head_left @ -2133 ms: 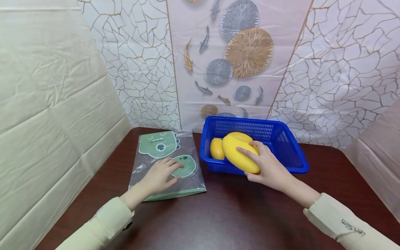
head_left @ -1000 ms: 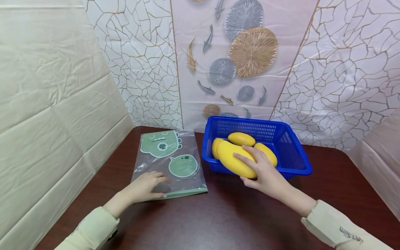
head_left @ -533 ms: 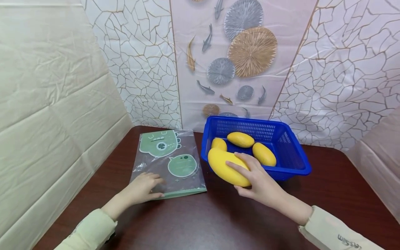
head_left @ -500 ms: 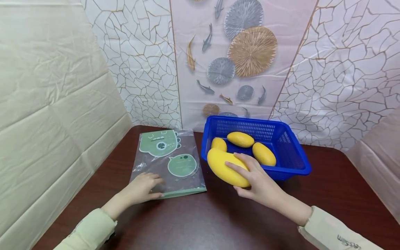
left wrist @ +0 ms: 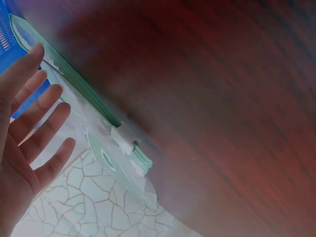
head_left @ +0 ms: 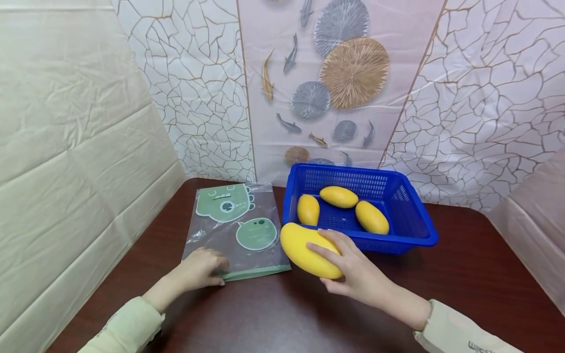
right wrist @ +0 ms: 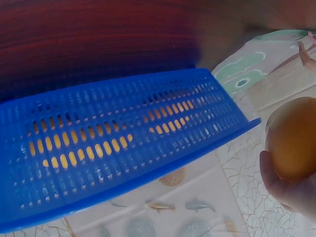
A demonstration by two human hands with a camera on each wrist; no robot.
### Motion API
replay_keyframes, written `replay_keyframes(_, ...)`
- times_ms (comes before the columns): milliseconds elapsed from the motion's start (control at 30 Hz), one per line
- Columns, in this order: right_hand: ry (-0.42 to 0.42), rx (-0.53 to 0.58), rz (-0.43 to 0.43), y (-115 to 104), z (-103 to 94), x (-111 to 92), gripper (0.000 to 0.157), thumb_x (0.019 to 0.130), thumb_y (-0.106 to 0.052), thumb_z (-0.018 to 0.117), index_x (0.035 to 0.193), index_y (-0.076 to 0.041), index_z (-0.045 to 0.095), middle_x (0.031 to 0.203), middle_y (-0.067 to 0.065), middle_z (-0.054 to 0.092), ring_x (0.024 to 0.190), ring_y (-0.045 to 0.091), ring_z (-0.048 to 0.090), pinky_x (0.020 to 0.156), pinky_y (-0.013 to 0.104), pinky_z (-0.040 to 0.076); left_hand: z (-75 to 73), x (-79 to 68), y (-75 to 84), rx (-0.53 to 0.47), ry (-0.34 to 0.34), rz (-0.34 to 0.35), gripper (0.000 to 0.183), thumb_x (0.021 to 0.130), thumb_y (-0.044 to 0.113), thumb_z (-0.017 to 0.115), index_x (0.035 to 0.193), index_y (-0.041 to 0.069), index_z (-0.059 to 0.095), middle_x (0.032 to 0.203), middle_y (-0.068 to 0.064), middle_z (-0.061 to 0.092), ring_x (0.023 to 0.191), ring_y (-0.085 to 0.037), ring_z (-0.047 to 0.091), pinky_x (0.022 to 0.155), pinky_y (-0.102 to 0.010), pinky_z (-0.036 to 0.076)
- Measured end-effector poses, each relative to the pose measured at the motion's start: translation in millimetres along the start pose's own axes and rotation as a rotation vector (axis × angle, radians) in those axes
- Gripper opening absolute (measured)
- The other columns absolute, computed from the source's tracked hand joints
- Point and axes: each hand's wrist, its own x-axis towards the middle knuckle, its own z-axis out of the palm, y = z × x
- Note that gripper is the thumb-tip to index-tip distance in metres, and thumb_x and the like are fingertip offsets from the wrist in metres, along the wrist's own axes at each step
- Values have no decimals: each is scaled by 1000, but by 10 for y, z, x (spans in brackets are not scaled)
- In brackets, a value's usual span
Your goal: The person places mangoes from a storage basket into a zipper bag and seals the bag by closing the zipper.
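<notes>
My right hand [head_left: 355, 269] grips a large yellow mango [head_left: 309, 250] in front of the basket's near left corner, above the table. In the right wrist view this mango [right wrist: 294, 140] shows at the right edge, with fingertips curled against it. A blue plastic basket [head_left: 384, 243] holds 3 more mangoes, one at the left [head_left: 308, 211], one at the back and one at the right. My left hand [head_left: 200, 268] is at the near left corner of a flat clear zip bag [head_left: 220, 242] with green dinosaur prints. The left wrist view shows its fingers loosely spread beside the bag's white slider [left wrist: 124, 136].
The dark brown table [head_left: 265, 314] carries the bag on the left and the basket on the right. A patterned cloth [head_left: 212, 122] stands behind it, with a plain beige cloth [head_left: 79, 147] along the left side.
My right hand has brought the mango out over the basket's near rim, leftward and towards me. My left hand has drawn back from the bag's middle to its near left corner.
</notes>
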Motion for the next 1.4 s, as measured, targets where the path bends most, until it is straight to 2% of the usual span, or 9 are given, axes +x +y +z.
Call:
replay_keyframes(233, -4, 7, -21, -65, 64, -30, 74, 65, -18, 79, 133, -21, 51, 136, 14, 45, 121, 32, 45, 87, 50, 50, 5, -21, -34, -54, -38, -17, 23, 63, 19, 80, 82, 21, 67, 73, 9, 62, 65, -3, 52, 60, -29, 41)
replay_keyframes(367, -8, 7, -29, -85, 107, -59, 74, 65, -18, 79, 133, -21, 51, 136, 14, 46, 122, 32, 45, 87, 50, 50, 10, -21, -48, -55, -43, -11, 22, 64, 21, 80, 81, 22, 67, 71, 10, 60, 65, -2, 50, 60, -28, 40)
replay_keyframes(567, -53, 28, -9, -130, 146, -90, 76, 67, -21, 80, 136, -23, 48, 138, 14, 43, 123, 32, 44, 87, 49, 51, 39, -11, -43, -29, -23, 21, 21, 63, 22, 80, 78, 21, 65, 72, 10, 61, 67, -5, 56, 61, -30, 42)
replay_keyframes(767, -72, 38, -3, -157, 160, -92, 76, 67, -21, 80, 136, -24, 48, 139, 13, 43, 124, 30, 43, 89, 48, 51, 67, -12, -27, -31, -27, 17, 16, 67, 21, 77, 77, 22, 65, 68, 11, 57, 63, -1, 48, 59, -26, 38)
replay_keyframes(867, -80, 48, -6, -163, 169, -85, 75, 68, -21, 80, 136, -24, 49, 140, 12, 43, 125, 30, 43, 89, 47, 50, 62, -19, -32, -31, -27, 10, 13, 69, 19, 76, 76, 22, 65, 69, 11, 58, 63, -1, 50, 59, -26, 39)
replay_keyframes(1067, -121, 80, -14, -190, 208, -79, 73, 70, -22, 79, 136, -24, 48, 140, 13, 41, 126, 32, 43, 89, 48, 50, 45, -27, -28, -22, 21, 17, 12, 68, 11, 72, 73, 20, 65, 70, 12, 63, 65, -4, 58, 60, -28, 44)
replay_keyframes(1233, -113, 75, -22, -206, 230, -88, 74, 69, -22, 79, 136, -23, 48, 139, 13, 42, 125, 32, 43, 88, 46, 51, 37, 0, -35, -34, 58, 21, 13, 65, 10, 70, 69, 20, 62, 63, 13, 58, 60, -1, 53, 56, -25, 43)
replay_keyframes(1400, -91, 73, -17, -201, 256, -86, 72, 70, -23, 79, 135, -21, 48, 138, 12, 43, 124, 30, 44, 88, 46, 51, -36, 62, -38, -17, 79, 22, 14, 65, 10, 71, 68, 20, 61, 61, 13, 54, 58, 0, 49, 55, -24, 42)
